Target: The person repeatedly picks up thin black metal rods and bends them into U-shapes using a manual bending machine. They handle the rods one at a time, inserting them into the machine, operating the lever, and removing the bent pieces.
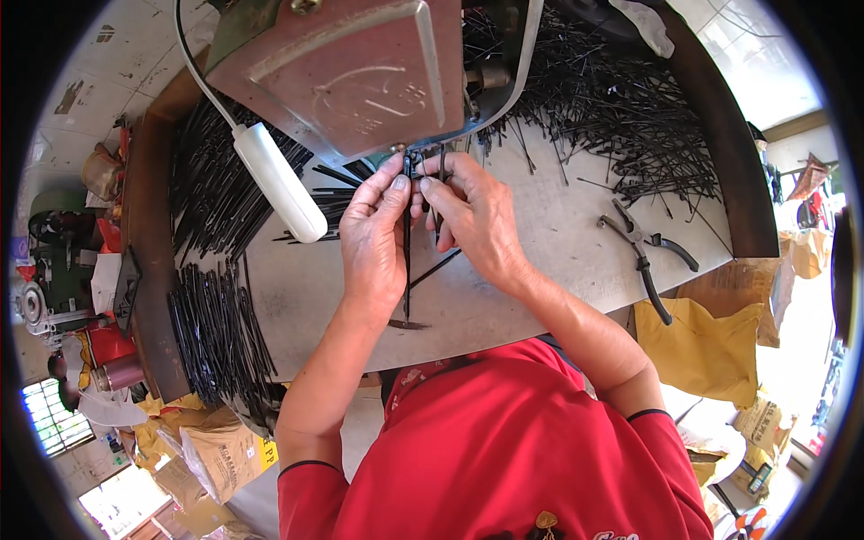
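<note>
Black rods (216, 328) on grey bench (558, 234), white handle (279, 182), red shirt (504, 450), black-grip pliers (650, 252).

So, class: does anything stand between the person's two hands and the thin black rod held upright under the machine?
Nothing visible does. The left hand and right hand both already pinch the thin black metal rod near its top, just below the brown metal machine head. The white handle lies off to the left.
</note>
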The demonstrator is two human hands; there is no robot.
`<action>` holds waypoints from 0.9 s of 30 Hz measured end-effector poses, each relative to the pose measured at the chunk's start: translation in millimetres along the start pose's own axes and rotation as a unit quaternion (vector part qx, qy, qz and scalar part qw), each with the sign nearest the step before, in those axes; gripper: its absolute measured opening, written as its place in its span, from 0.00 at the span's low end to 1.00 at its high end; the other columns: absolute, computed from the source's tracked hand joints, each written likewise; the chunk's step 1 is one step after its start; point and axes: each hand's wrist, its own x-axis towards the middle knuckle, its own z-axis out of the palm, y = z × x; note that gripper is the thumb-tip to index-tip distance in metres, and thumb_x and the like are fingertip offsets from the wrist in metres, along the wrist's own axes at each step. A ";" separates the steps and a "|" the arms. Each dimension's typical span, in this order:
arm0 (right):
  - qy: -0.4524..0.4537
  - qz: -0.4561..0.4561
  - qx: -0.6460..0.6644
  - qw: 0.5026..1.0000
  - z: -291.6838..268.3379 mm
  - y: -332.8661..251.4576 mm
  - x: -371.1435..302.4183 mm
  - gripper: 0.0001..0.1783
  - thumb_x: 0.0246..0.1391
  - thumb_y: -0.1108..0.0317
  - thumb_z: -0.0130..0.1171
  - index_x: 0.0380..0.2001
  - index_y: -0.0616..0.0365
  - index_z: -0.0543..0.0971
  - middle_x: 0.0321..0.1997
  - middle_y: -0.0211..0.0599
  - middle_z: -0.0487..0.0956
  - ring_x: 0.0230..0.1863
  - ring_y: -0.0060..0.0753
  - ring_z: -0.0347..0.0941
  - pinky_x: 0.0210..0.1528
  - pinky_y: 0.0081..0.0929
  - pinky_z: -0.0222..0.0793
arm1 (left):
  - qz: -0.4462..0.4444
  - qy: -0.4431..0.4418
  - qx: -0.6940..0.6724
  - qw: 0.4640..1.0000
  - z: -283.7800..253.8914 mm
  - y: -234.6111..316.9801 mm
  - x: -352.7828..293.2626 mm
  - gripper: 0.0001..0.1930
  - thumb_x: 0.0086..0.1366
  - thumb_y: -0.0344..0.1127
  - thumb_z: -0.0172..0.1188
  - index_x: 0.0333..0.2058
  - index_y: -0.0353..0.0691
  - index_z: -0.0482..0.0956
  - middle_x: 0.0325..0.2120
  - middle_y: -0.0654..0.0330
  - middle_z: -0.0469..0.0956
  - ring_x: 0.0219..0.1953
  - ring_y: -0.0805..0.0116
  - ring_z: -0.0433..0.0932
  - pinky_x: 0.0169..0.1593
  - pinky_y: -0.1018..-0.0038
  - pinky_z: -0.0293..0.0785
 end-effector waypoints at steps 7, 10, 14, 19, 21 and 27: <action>0.006 -0.001 0.000 1.000 2.2 1.3 -3.2 0.11 0.58 0.70 0.52 0.41 0.65 0.73 0.22 0.31 0.76 0.18 0.15 0.68 0.15 0.15 0.64 | 0.008 0.013 -0.011 1.000 2.4 -5.8 -1.8 0.20 0.65 0.26 0.55 0.54 0.28 0.67 0.33 0.63 0.74 0.31 0.79 0.69 0.37 0.81 0.70; 0.008 -0.002 0.003 1.000 2.4 3.6 -2.2 0.11 0.58 0.70 0.52 0.41 0.65 0.74 0.22 0.31 0.76 0.19 0.15 0.68 0.15 0.15 0.64 | 0.009 0.011 -0.015 1.000 2.3 -6.4 -1.6 0.20 0.65 0.26 0.55 0.54 0.28 0.67 0.32 0.63 0.73 0.31 0.79 0.68 0.36 0.81 0.70; 0.006 -0.002 -0.002 1.000 1.7 3.1 -2.1 0.11 0.58 0.71 0.52 0.42 0.65 0.74 0.22 0.31 0.76 0.19 0.15 0.68 0.15 0.15 0.64 | 0.009 0.014 -0.011 1.000 3.6 -5.2 -2.4 0.20 0.65 0.26 0.54 0.54 0.28 0.67 0.32 0.63 0.73 0.31 0.79 0.68 0.35 0.81 0.70; 0.010 -0.003 -0.011 1.000 3.0 0.3 -1.1 0.09 0.56 0.71 0.51 0.38 0.65 0.73 0.19 0.34 0.76 0.17 0.19 0.71 0.15 0.20 0.68 | 0.017 0.014 -0.013 1.000 3.2 -5.6 -2.4 0.18 0.65 0.26 0.54 0.53 0.28 0.68 0.32 0.63 0.73 0.30 0.78 0.69 0.33 0.80 0.70; 0.008 -0.004 -0.025 1.000 2.0 0.6 0.5 0.08 0.56 0.71 0.51 0.37 0.65 0.72 0.18 0.33 0.76 0.16 0.19 0.71 0.15 0.20 0.68 | 0.009 0.002 -0.007 1.000 2.1 -2.9 -0.1 0.18 0.65 0.26 0.54 0.53 0.28 0.69 0.31 0.63 0.74 0.29 0.78 0.69 0.33 0.80 0.70; 0.059 -0.080 -0.072 0.992 14.5 11.1 1.5 0.04 0.57 0.72 0.49 0.32 0.63 0.69 0.16 0.38 0.75 0.15 0.30 0.73 0.18 0.29 0.69 | -0.021 0.022 -0.018 0.999 5.5 3.9 -3.0 0.16 0.66 0.26 0.53 0.52 0.29 0.70 0.32 0.61 0.76 0.29 0.78 0.71 0.33 0.80 0.70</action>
